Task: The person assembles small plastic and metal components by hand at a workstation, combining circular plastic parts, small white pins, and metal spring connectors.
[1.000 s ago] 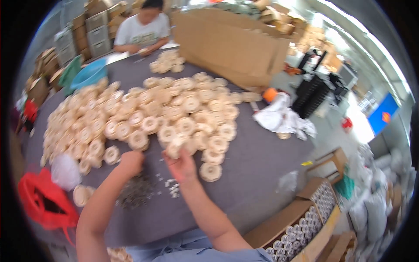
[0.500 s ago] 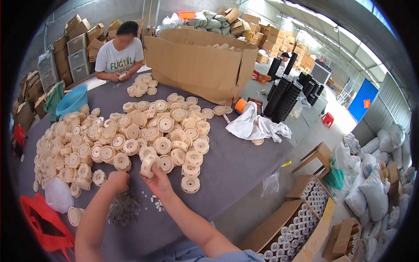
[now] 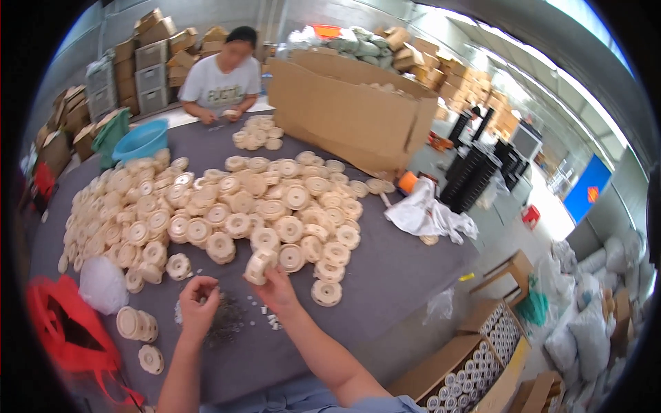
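My right hand (image 3: pixel 279 289) grips a cream round plastic part (image 3: pixel 261 266) on its edge, tilted, just above the table. To its left my left hand (image 3: pixel 200 301) has its fingers curled together; anything between them is too small to make out. Beside that hand lies a heap of small grey metal pieces (image 3: pixel 226 322), with a few small white pieces (image 3: pixel 273 321) to the right of it. A large pile of similar cream parts (image 3: pixel 206 199) spreads over the table beyond both hands.
Left on the dark-covered table (image 3: pixel 385 289) are a red bag (image 3: pixel 65 323), a white plastic bag (image 3: pixel 103 283) and a blue basin (image 3: pixel 141 140). A co-worker (image 3: pixel 224 79) handles a part across the table. A big cardboard box (image 3: pixel 344 110) and white cloth (image 3: pixel 430 213) stand farther right.
The view has shifted left. My left hand has lifted away from the small metal pieces, its fingers curled. My right hand keeps hold of the cream part, now turned more on edge.
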Demonstrator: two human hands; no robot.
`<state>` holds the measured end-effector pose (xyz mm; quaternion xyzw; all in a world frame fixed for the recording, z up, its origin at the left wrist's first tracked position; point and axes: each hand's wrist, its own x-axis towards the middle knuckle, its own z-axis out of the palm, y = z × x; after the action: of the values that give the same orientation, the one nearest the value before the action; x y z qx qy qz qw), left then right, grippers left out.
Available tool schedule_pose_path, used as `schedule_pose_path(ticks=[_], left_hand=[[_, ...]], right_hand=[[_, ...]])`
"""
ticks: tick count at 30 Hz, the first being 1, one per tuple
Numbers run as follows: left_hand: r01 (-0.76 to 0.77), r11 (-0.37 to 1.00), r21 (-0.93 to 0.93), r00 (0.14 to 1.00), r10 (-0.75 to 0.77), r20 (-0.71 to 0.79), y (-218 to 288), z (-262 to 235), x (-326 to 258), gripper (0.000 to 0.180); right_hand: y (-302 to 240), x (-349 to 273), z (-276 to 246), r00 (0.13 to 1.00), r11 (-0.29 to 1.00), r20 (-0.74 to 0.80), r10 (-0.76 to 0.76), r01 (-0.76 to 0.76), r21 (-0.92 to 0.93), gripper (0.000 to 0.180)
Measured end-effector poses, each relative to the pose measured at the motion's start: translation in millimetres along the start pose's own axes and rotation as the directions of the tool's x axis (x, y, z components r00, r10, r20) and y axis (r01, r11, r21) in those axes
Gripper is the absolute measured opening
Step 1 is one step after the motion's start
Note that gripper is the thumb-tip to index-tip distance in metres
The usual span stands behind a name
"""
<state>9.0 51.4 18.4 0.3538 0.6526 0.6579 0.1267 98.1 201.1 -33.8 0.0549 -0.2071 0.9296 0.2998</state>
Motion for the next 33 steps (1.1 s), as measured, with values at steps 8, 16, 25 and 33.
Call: schedule_pose_path(ticks=[8,16,25,33], left_hand=[[-0.182,0.956,0.229,0.982,0.190,-0.013,5,-9,-17,0.019],[-0.423,0.789,0.446,0.888,0.459,0.031,-5,-3,-11,0.025],[-0.613,0.702,0.362,0.767,0.419,0.487,-8,12,-32,0.027],[-0.644,0.502,0.577,0.740,0.220,0.635,-25,34,-46,0.023]], right_hand=[[-7,-3,10,0.989,0.996,-0.114,0.090,-0.089,0.018,0.027],[-15,-5,27,0.999,0.994,-0.027,0.033,-0.030,0.104,0.017],[-18,-7,35,1.000,0.981,-0.014,0.010,-0.008,0.195,0.019],[-19,-11,40,0.999,0.984,-0.031,0.024,-0.019,0.177,0.014]])
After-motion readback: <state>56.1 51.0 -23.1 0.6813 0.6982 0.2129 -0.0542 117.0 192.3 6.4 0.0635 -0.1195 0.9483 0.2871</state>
